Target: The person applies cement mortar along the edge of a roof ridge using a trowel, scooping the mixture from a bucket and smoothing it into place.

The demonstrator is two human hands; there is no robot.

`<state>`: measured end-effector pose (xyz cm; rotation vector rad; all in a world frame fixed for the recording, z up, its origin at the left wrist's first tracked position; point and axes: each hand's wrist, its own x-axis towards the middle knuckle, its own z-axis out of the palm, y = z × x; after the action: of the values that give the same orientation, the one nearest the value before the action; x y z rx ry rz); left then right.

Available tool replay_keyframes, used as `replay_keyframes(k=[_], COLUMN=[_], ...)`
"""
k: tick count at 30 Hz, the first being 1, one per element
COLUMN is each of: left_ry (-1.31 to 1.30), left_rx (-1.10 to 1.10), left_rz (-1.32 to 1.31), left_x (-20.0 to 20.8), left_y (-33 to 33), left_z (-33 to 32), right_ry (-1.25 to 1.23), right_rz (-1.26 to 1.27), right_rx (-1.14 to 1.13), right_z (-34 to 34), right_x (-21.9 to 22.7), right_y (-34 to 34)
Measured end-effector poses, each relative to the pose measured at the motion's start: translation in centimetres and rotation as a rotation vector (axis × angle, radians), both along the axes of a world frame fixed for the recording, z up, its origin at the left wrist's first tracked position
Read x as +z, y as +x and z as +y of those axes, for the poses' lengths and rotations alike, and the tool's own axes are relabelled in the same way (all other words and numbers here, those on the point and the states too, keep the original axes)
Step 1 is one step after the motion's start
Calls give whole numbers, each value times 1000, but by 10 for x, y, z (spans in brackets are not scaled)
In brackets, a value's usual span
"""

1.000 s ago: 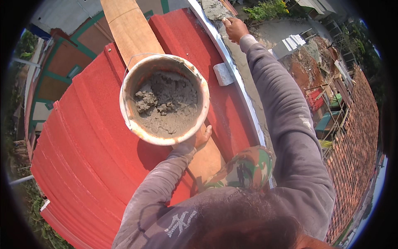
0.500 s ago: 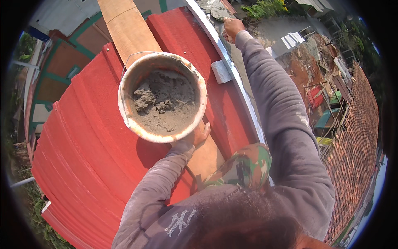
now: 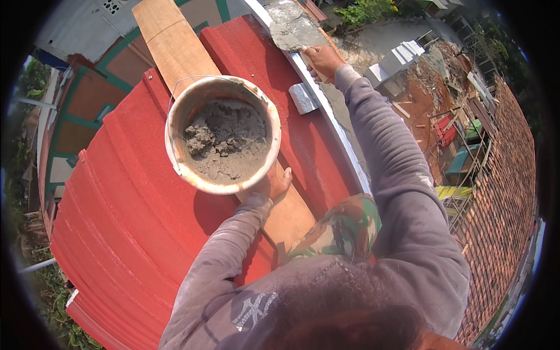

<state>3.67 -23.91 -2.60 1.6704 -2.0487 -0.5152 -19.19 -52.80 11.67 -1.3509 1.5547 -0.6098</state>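
Observation:
My right hand (image 3: 324,61) is closed round the handle of a trowel (image 3: 289,43), whose blade is hard to make out in grey mortar on top of a narrow wall (image 3: 337,104). A round, pale bucket (image 3: 274,131) with a thin wire handle stands left of it, on a wooden plank (image 3: 175,44). Wet mortar (image 3: 230,140) lies lumpy inside. By the bucket's near side, my left hand (image 3: 279,184) lies on the plank, thumb stretched out; the bucket hides most of its other fingers.
Red ribbed roofing sheets (image 3: 128,192) slope under the plank and bucket. A pale block (image 3: 303,98) sits against the wall's white edge strip. Beyond the wall, lower down, are white blocks (image 3: 402,55), rubble and timber, with a tiled roof (image 3: 504,192) at right.
My right hand has come nearer and slightly left along the wall top with the trowel. The view has shifted slightly; my left hand stays by the bucket.

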Motion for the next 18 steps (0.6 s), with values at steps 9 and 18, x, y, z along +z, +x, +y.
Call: replay_keyframes(k=[9, 18], left_ry=[-71, -163], left_rx=[-2, -37], left_rz=[-63, -66], left_x=[13, 3], left_y=[-5, 0], left_z=[-1, 2], right_ry=[-66, -608], right_rz=[-216, 289], right_rx=[-104, 487], right_z=[152, 265], right_x=[21, 119], right_y=[-44, 14])
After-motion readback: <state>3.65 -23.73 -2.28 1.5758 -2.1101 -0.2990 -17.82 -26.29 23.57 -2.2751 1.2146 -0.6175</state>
